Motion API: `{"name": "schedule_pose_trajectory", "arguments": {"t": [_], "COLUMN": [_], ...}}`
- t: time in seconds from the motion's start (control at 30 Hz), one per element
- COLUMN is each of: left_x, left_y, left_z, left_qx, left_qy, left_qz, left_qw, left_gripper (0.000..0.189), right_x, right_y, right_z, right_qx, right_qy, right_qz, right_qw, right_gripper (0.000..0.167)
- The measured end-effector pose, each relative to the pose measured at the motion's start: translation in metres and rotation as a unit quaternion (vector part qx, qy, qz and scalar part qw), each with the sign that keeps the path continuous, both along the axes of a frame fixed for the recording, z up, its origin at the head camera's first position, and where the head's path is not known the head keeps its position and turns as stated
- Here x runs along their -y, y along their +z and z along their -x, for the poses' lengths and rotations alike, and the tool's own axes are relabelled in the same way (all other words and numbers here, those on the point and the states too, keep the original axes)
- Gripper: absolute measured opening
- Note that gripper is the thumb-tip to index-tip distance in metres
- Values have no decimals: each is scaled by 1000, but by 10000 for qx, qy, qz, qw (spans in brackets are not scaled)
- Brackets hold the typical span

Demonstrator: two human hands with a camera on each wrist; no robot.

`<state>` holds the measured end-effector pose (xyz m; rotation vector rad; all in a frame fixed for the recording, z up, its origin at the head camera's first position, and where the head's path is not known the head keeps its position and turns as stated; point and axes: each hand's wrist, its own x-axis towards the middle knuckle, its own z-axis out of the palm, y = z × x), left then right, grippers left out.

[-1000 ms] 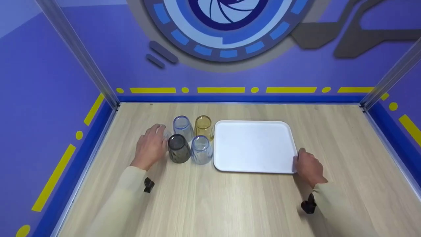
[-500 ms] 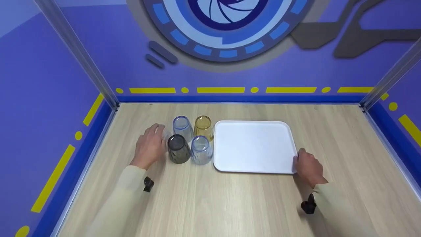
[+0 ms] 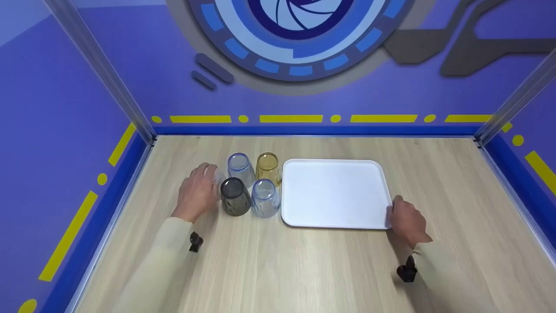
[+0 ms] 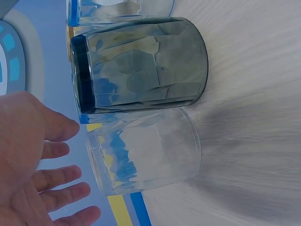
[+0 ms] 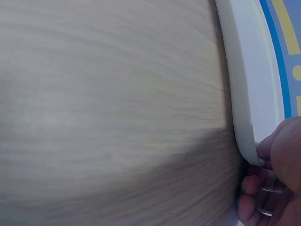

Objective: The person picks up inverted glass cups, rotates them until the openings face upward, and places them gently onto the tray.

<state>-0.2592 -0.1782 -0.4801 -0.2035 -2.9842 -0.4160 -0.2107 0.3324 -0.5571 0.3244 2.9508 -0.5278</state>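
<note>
My left hand (image 3: 196, 191) is beside a clear glass (image 4: 150, 153), fingers loosely extended and apart from it in the left wrist view. In the head view that hand mostly hides this glass. A dark grey glass (image 3: 236, 198) stands to its right, with a blue-tinted glass (image 3: 266, 199) beside it. Behind them are another blue-tinted glass (image 3: 241, 168) and an amber glass (image 3: 268, 168). All the glasses stand upside down. At the near right corner of a white tray (image 3: 336, 193), my right hand (image 3: 408, 221) pinches the rim, thumb on top and fingers below.
The wooden table (image 3: 286, 269) carries the glasses and tray, which lie close together. A purple back wall (image 3: 143, 65) and side walls with yellow dashes enclose the table. A black wrist device (image 3: 196, 241) sits on the left sleeve, another (image 3: 407, 269) on the right.
</note>
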Motion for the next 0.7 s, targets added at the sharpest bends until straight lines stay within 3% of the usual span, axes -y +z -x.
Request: {"name": "schedule_pose_trajectory", "arguments": {"t": [0.37, 0.7], "left_x": [2, 3], "left_y": [-2, -4], "left_z": [2, 3], "left_qx": [64, -131], "left_qy": [-27, -152], "left_qz": [38, 59], "left_qw": [10000, 9998], "left_gripper": [44, 45], "right_x": [0, 0], "right_y": [0, 0], "right_z": [0, 0], "right_qx": [50, 10], "right_qy": [-12, 51], "right_qz": [22, 86], "right_qw": [10000, 9999], "right_gripper": [19, 19]}}
